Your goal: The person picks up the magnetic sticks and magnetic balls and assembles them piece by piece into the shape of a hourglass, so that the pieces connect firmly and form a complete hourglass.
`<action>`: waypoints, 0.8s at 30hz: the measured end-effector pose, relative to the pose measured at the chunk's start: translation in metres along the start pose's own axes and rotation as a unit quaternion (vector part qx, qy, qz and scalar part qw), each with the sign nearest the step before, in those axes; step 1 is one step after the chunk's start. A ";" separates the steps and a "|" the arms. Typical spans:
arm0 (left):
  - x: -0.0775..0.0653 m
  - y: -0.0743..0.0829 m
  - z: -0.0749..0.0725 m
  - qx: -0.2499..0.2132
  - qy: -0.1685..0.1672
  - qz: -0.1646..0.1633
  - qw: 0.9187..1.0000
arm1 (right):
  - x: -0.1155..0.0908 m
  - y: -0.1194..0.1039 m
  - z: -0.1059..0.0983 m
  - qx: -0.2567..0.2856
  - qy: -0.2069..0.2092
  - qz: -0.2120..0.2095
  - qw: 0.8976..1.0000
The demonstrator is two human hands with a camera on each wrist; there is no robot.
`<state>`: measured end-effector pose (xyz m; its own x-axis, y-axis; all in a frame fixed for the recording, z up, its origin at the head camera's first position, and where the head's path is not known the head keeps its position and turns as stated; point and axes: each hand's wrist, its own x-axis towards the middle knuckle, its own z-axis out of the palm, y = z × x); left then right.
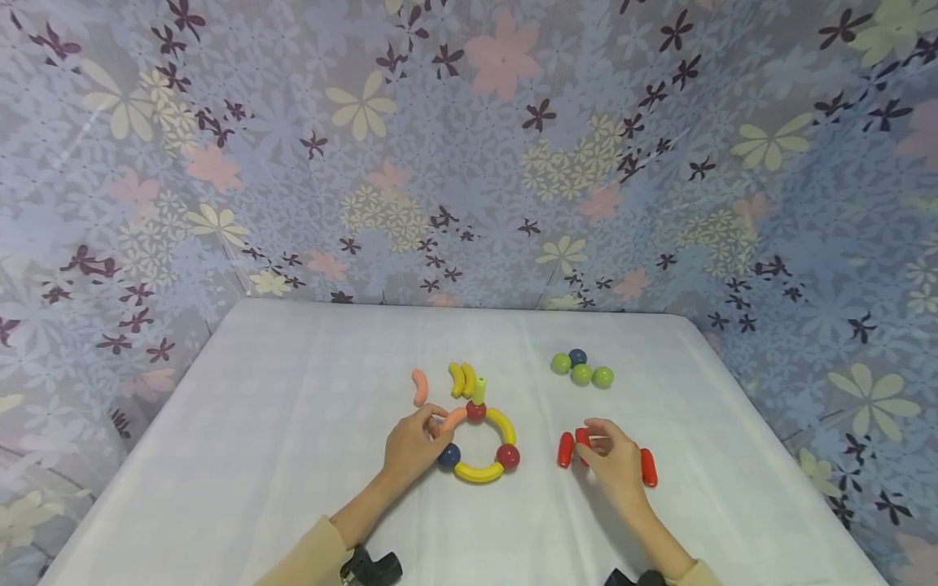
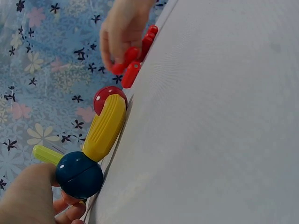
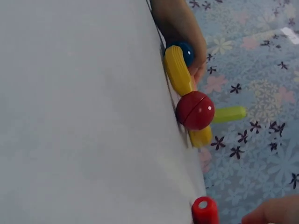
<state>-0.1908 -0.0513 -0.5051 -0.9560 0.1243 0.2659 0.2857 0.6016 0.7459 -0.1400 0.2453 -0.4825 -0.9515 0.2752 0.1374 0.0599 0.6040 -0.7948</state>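
On the counter [image 1: 293, 391] in head view, the left hand [image 1: 414, 446] grips a ring [image 1: 479, 473], the right hand [image 1: 614, 462] a red rod [image 1: 582, 436]; left wrist view shows its slick-looking blue ball [image 2: 79, 175], right wrist view its yellow curve [image 3: 178, 70], likely light, stiff, grippable.

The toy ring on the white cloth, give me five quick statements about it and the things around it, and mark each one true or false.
1. The ring includes two red balls and one dark blue ball. True.
2. In the head view, the left hand is at the ring's right side. False: the left hand is at its left side, by the pink curved piece.
3. A lime green piece juts outward from the ring. True.
4. The loose balls are all green. False: with three green balls there is a loose dark blue ball.
5. The right hand is among the red pieces. True.
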 end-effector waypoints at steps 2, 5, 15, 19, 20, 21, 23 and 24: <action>0.000 0.000 0.000 0.002 0.001 0.001 1.000 | 0.001 -0.006 0.000 0.017 -0.002 -0.003 1.000; 0.000 -0.001 0.000 0.002 -0.001 -0.002 1.000 | 0.001 -0.019 0.001 0.043 -0.015 -0.011 0.999; 0.001 0.002 -0.001 -0.004 -0.003 0.000 1.000 | -0.004 -0.050 0.024 0.159 -0.078 -0.108 0.978; 0.001 0.001 0.000 -0.003 -0.003 0.004 1.000 | -0.007 -0.054 0.032 0.173 -0.079 -0.124 0.974; 0.001 0.001 0.000 -0.003 -0.002 0.005 1.000 | -0.008 -0.054 0.033 0.172 -0.080 -0.126 0.974; 0.001 0.000 0.000 -0.003 -0.002 0.004 1.000 | -0.009 -0.054 0.035 0.171 -0.082 -0.129 0.973; 0.001 0.000 0.000 -0.003 -0.001 0.003 1.000 | -0.010 -0.054 0.039 0.164 -0.087 -0.138 0.973; 0.001 0.000 0.000 -0.003 0.000 0.003 1.000 | -0.010 -0.053 0.041 0.160 -0.090 -0.144 0.972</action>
<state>-0.1916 -0.0515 -0.5050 -0.9543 0.1286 0.2699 0.2919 0.5962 0.7479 -0.1457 0.1795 -0.4663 -0.9540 -0.0238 0.2988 -0.2866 0.3648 -0.8859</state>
